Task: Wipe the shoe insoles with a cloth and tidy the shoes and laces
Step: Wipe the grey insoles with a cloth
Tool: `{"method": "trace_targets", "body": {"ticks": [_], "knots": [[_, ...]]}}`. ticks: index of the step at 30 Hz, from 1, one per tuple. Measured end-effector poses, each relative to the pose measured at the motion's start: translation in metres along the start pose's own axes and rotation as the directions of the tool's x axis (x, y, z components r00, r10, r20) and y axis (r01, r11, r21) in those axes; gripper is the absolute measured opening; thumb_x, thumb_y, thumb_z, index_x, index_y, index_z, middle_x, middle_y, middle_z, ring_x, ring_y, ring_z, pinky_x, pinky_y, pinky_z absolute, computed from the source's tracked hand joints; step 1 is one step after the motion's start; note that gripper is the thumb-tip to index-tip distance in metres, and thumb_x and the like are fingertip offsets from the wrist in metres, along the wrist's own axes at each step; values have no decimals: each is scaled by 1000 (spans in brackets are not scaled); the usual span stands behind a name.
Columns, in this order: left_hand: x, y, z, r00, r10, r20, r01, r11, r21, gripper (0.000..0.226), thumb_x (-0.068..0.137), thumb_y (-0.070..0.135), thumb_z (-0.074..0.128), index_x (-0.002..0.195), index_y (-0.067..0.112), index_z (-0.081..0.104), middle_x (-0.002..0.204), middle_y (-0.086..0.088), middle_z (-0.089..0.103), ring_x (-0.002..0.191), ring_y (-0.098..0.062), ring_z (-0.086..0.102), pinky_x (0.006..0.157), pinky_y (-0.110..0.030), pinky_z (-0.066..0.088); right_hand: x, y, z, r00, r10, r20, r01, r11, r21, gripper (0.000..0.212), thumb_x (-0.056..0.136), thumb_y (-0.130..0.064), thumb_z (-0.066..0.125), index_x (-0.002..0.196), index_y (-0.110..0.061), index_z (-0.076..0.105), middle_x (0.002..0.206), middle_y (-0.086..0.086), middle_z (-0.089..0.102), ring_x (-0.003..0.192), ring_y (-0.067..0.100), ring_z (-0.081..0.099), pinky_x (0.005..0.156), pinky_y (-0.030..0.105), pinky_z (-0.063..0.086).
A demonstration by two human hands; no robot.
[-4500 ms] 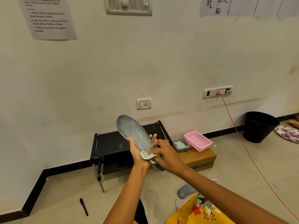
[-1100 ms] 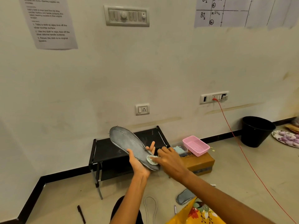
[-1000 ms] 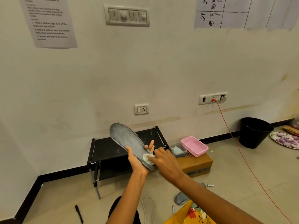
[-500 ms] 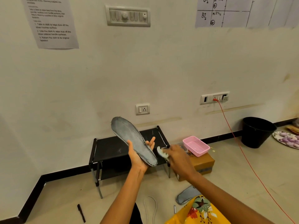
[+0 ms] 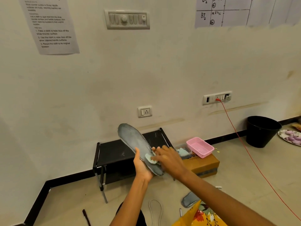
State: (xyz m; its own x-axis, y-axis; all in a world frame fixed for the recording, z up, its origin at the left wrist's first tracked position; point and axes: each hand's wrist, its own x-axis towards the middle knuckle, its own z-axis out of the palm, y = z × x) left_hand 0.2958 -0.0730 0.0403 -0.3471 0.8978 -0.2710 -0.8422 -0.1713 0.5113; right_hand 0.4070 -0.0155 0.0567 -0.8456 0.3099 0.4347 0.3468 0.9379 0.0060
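My left hand holds a grey shoe insole from below near its heel, thumb on the left edge, the toe end tilted up and to the left. My right hand presses a small pale green cloth against the insole's lower part with its fingertips. A second grey insole lies on the floor at the lower right, partly hidden by my right arm. A white lace lies in a loop on the floor below my hands.
A low black rack stands against the wall behind my hands. Right of it, a cardboard box carries a pink basket and a small clear tub. A black bin, red cable and black pen are nearby.
Half a second ago my right hand held the cloth off the insole to its right; now it presses the cloth onto the insole's lower part again. The left hand keeps holding the insole.
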Motion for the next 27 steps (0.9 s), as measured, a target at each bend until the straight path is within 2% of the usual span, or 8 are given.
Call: {"method": "trace_targets", "body": {"ticks": [3,8,13,15,18,23,25,27], "knots": [[-2,-9,6,1000,13,-16,-13,1000,26,68,90,63,33,101,4,64,92,-18,69,91,-31,62,86,-45,47,12,4,-2,997,71,-43,-77,988,-136,18,68,-26,73,86,-30,73,73,-5,59,69,15,54,53,28,43],[3,2,-7,1000,-6,-8,6,1000,2,69,88,64,33,111,5,59,101,-17,69,94,-29,64,92,-43,47,-12,-11,2,980,-196,43,201,964,-177,46,64,-31,80,107,-29,64,93,0,65,90,17,63,62,23,49],[-3,-15,6,1000,-9,-20,9,1000,16,66,91,61,34,112,4,60,102,-20,66,103,-34,58,97,-48,41,10,8,2,999,41,-29,-46,979,-198,30,68,-24,79,96,-24,67,79,2,59,73,20,56,56,30,46],[-3,-13,2,999,-5,-39,6,1000,20,69,91,61,34,114,2,59,101,-21,68,103,-35,59,93,-48,45,3,-4,5,997,-64,44,68,993,-92,33,70,-28,76,101,-23,65,85,3,60,80,19,58,63,29,51],[-3,-11,-4,999,-15,-39,17,999,42,71,91,61,33,122,0,55,104,-21,68,102,-34,60,88,-47,50,-7,2,9,972,-230,55,236,955,-178,45,68,-35,78,109,-28,61,89,-1,63,86,16,61,68,27,53],[-6,-21,9,1000,5,-13,-4,999,45,59,95,53,34,118,4,56,113,-23,62,106,-35,57,95,-48,42,10,20,1,996,73,56,-63,983,-171,33,69,-22,73,101,-31,69,76,0,57,70,18,55,54,28,41],[-4,-16,9,1000,-13,-8,14,998,69,56,95,50,36,121,5,56,112,-22,64,108,-35,57,96,-47,43,10,19,3,981,193,30,-194,980,39,37,88,-19,56,124,-28,57,95,5,55,88,21,51,68,30,40],[-1,-10,9,999,-31,-15,32,995,93,52,96,46,38,121,5,57,112,-20,64,105,-34,57,97,-47,43,8,20,2,933,358,45,-354,881,313,39,95,-22,48,134,-26,48,113,6,49,103,21,49,85,30,43]]}}
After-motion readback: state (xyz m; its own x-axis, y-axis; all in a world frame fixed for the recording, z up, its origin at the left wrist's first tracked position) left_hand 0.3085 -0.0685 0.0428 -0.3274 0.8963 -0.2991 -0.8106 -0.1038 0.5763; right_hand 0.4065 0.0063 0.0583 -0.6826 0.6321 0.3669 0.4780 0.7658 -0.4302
